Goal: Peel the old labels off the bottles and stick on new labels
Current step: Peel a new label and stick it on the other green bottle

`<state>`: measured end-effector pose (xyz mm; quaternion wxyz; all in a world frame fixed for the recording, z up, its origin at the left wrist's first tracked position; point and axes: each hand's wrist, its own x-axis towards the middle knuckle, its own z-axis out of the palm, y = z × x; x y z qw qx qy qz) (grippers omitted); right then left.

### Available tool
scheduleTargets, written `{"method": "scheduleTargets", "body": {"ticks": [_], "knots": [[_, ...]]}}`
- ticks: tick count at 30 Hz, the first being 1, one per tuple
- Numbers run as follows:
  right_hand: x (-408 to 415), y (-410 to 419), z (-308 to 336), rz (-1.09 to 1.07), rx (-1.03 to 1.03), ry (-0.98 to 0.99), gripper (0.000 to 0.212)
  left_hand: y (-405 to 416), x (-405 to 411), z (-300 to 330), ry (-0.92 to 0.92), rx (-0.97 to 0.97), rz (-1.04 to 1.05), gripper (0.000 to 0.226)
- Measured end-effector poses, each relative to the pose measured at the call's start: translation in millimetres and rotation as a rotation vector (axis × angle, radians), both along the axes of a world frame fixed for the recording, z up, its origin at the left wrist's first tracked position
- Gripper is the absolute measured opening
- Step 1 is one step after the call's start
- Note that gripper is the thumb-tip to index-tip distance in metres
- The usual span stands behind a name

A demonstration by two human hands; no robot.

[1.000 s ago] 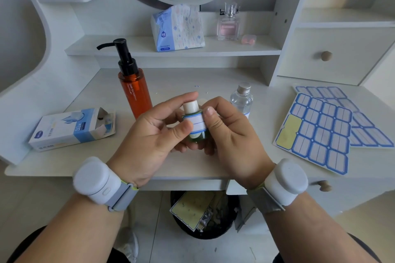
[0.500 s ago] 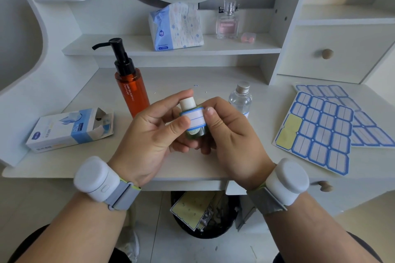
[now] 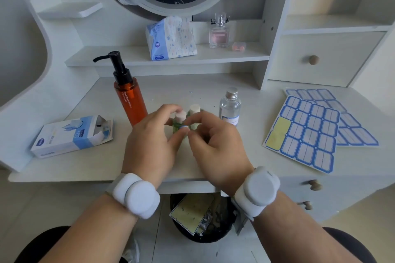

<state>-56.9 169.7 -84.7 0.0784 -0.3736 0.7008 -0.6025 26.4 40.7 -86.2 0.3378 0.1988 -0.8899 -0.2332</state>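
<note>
A small green bottle [image 3: 178,125] with a white cap and a blue-edged white label [image 3: 184,127] is low over the desk. My left hand [image 3: 149,143] grips it from the left. My right hand [image 3: 215,147] pinches it at the label from the right. The picture is blurred here. A second small bottle with a white cap [image 3: 195,111] stands just behind it. A clear bottle with a silver cap [image 3: 229,109] and a white label stands to the right. A sheet of blue-edged labels [image 3: 305,134] lies on the desk at the right, over another sheet [image 3: 352,134].
An orange pump bottle [image 3: 130,100] stands left of my hands, and an opened white-and-blue box [image 3: 70,134] lies further left. A tissue pack [image 3: 171,38] and a perfume bottle [image 3: 219,34] are on the shelf. Under the desk edge stands a black bin [image 3: 201,228] holding used sheets.
Both hands have moved forward and down toward the desk with the small green bottle. A second white-capped bottle now shows behind it. The view has tilted.
</note>
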Motion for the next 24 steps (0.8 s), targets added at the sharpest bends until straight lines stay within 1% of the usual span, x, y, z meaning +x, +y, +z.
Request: {"method": "scheduleTargets", "body": {"ticks": [3,6,8,10,12,14,15,17,19,21,24], "knots": [[4.8,12.2,2.2,0.021,-0.034,0.082,0.023,3.9,-2.2,2.7,-0.034,-0.021,0.009,0.035],[4.0,33.8,5.8,0.021,-0.060,0.155,0.023,5.2,-4.0,1.2,-0.038,-0.060,0.053,0.042],[-5.1,50.2,11.1,-0.047,-0.071,0.207,0.022,8.8,-4.4,-0.6,-0.014,-0.099,0.100,0.052],[-22.4,67.2,17.5,-0.184,-0.066,0.249,0.022,18.4,-4.7,0.9,0.081,-0.169,0.097,0.051],[-45.0,86.5,24.0,-0.346,-0.016,0.277,0.023,33.7,-5.6,4.3,0.181,-0.283,0.021,0.041],[-67.3,105.5,29.5,-0.476,0.081,0.312,0.023,52.9,-9.6,6.3,0.224,-0.373,-0.129,0.030],[-77.7,116.4,31.0,-0.531,0.140,0.333,0.022,64.7,-14.7,6.1,0.228,-0.387,-0.214,0.026],[-95.4,134.4,29.8,-0.625,0.275,0.387,0.019,87.1,-29.2,4.9,0.208,-0.350,-0.370,0.020],[-108.3,147.7,24.1,-0.659,0.393,0.427,0.018,106.6,-49.9,5.6,0.132,-0.257,-0.473,0.023],[-115.1,154.7,15.4,-0.639,0.474,0.422,0.018,122.6,-72.9,9.2,0.005,-0.121,-0.492,0.033],[-116.8,158.2,3.1,-0.593,0.553,0.372,0.019,138.7,-107.2,16.9,-0.150,0.084,-0.422,0.042]]}}
